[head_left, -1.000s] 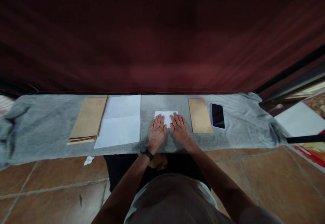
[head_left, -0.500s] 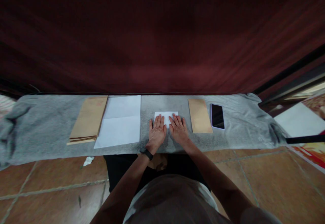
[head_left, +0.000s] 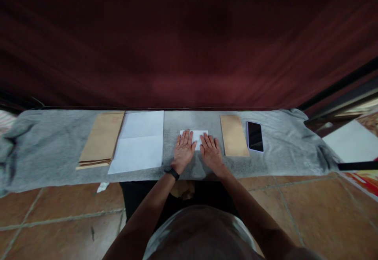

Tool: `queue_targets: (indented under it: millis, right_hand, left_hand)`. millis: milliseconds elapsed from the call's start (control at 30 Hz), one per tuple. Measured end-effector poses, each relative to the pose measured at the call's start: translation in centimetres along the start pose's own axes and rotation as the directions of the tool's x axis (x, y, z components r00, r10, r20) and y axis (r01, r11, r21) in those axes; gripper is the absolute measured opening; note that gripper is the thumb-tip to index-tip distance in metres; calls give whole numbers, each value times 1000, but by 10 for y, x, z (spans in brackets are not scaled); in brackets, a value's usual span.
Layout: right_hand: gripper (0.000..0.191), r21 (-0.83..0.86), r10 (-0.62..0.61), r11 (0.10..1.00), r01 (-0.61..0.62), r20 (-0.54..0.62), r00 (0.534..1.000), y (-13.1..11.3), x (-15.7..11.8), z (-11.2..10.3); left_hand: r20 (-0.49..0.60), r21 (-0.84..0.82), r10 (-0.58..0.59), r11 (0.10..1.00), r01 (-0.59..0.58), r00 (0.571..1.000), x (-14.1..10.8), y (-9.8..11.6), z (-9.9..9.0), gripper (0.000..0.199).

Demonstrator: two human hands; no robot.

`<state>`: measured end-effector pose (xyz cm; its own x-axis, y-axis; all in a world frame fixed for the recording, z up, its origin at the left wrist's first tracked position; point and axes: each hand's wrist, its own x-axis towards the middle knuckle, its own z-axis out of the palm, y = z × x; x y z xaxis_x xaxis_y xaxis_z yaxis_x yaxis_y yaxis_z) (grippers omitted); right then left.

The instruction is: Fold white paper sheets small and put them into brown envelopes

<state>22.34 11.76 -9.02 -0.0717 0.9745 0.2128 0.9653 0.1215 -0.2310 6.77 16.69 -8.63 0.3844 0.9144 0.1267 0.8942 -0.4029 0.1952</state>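
A small folded white paper lies on the grey cloth in front of me, partly covered by both hands. My left hand rests flat over its left part, fingers stretched out; a dark band is on that wrist. Over the paper's right part lies my right hand, palm down with fingers extended. Neither hand grips anything. To the left are larger white sheets with a crease across the middle. A single brown envelope lies to the right of my right hand.
The grey cloth covers a long narrow surface. A stack of brown envelopes sits at the left, beside the white sheets. On the right lies a phone. Dark red fabric rises behind, and a white board stands at far right.
My hands have moved slightly apart on the white paper, the right one a little to the right. The paper stays between them; the view has shifted slightly.
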Motion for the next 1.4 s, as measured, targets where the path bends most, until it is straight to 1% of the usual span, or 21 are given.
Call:
queue_targets:
  millis: [67,167,333,433,567,667,833,933,967,1033,1133,1200,1300,1400]
  right_hand:
    - [52,5,32,999,-32,-2,999,1,3,-2]
    - [52,24,53,998,-53,5,999,-5,13,-2]
    - [49,76,-72,995,69,37,997,-18,27,6]
    - [50,62,-72,996,69,39,997,-12,26,9]
    - [53,25,-34,999,34,13,999,4,20,7]
    - [55,4,-18,1000,18,-3,1000,13,17,6]
    - [56,-8,-28,1000,28,-1,1000,15,16,6]
    - [56,-7,-23,1000,23,-4,1000,14,16,8]
    - [56,-7,-23,1000,23,-6,1000,14,16,8]
    - [56,-9,-23,1000,23,-8,1000,15,16,9]
    - [56,-12,-13,1000,13,-3,1000,16,16,10]
    - [56,-8,-8,1000,8,3,1000,16,17,11]
    - [57,5,-16,1000,16,-2,1000,17,17,13]
    - [58,6,-24,1000,24,-9,1000,18,17,13]
  left_hand:
    - [-7,15,-20,1000,20,1000,-2,-6,-1,60]
    - [1,23,-22,1000,22,1000,-2,-8,-1,61]
    - [27,26,-7,1000,6,1000,-2,-8,-2,60]
    - [25,21,-8,1000,7,1000,-2,-8,-2,60]
    - [7,7,-48,999,48,999,-3,-7,-2,61]
    - [6,6,-73,997,73,997,-6,-8,-4,64]
    - [19,27,-78,997,77,997,-15,-16,-10,68]
    - [0,54,-77,996,77,997,-18,-16,-17,67]
    - [-9,63,-61,996,61,998,-19,-14,-19,66]
    - [-13,71,10,997,-9,1000,-21,-9,-23,60]
    - [35,38,157,987,-159,987,-25,-3,-25,55]
    - [72,8,219,975,-220,973,-30,-3,-23,54]
    - [102,-16,255,967,-255,961,-37,-6,-22,57]
    - [95,-21,267,964,-266,959,-40,-9,-23,60]
